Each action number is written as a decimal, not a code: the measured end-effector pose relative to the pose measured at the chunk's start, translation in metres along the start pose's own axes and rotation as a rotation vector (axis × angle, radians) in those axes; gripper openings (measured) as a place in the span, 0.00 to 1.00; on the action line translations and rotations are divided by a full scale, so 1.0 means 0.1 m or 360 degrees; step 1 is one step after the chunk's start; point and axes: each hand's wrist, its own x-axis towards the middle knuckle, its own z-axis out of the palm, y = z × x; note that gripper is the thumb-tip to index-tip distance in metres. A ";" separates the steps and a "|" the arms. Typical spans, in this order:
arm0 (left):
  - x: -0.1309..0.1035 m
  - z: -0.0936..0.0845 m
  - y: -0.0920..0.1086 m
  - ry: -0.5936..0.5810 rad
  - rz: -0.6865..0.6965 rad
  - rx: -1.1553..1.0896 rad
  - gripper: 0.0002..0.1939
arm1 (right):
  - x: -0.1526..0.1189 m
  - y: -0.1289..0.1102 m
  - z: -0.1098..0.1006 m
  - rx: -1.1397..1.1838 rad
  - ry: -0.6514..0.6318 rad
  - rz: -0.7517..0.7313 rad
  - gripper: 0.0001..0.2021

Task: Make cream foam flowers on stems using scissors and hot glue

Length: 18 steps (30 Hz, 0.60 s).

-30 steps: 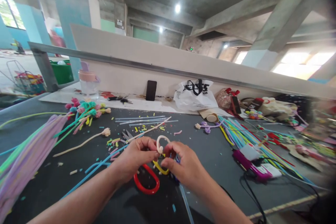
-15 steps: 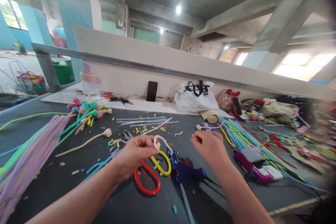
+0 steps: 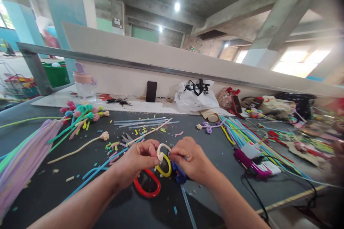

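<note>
**Work Layout and Hold**

Read all directions from the middle of your work, with 12 o'clock straight ahead.

The dark table (image 3: 123, 211) is your support surface. A purple-and-green bundle (image 3: 34, 157) of fuzzy stems lies at 9 o'clock and a mixed-colour bundle (image 3: 239, 136) at 2 o'clock. Both are well apart from the middle, probably to give access to stock without crowding.

Your left hand (image 3: 139, 159) is at 9 o'clock, thumb and fingers pinched on the knotted end of the cream stem (image 3: 160, 155). This grip presumably steadies the knot. Your right hand (image 3: 190, 157) is at 3 o'clock, fingers drawn together at the stem's other end; you cannot tell from this view whether they grip it or only touch it.

The scissors (image 3: 147, 194) lie at 7 o'clock, handles toward you and blades toward 11 o'clock, which likely suits a quick pick-up. The glue gun (image 3: 179, 175) is at 5 o'clock, partly hidden by your right hand; its nearness should shorten your reach. Clear sticks (image 3: 139, 122) lie at 11 o'clock.

The cream stem curves between your hands, raised above the table, apparently for visibility. Small scraps (image 3: 114, 145) lie at 10 o'clock, near the scissor blades.
</note>
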 end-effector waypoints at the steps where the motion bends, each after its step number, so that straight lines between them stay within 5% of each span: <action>1: 0.00 -0.01 0.00 -0.0027 0.0002 -0.0026 0.07 | -0.01 0.09 -0.05 -0.0145 0.0129 0.0098 0.11; 4: 0.01 -0.01 0.00 -0.0056 0.0003 -0.0030 0.07 | -0.02 0.20 -0.11 -0.0313 0.0496 0.0380 0.08; 6: 0.01 0.00 0.01 -0.0037 -0.0010 0.0041 0.07 | -0.02 0.13 -0.05 0.0061 0.0394 0.0418 0.19; 9: 0.00 0.03 0.03 0.0021 -0.0050 0.0169 0.08 | -0.02 -0.07 0.10 0.0771 -0.0057 0.0405 0.28; 14: -0.02 0.05 0.02 0.0042 -0.0207 0.0382 0.07 | -0.01 -0.10 0.11 0.0523 0.0024 0.0097 0.08; 18: -0.02 0.01 -0.04 -0.0071 -0.0147 0.0429 0.06 | -0.02 0.01 0.04 0.0434 0.0005 -0.0056 0.09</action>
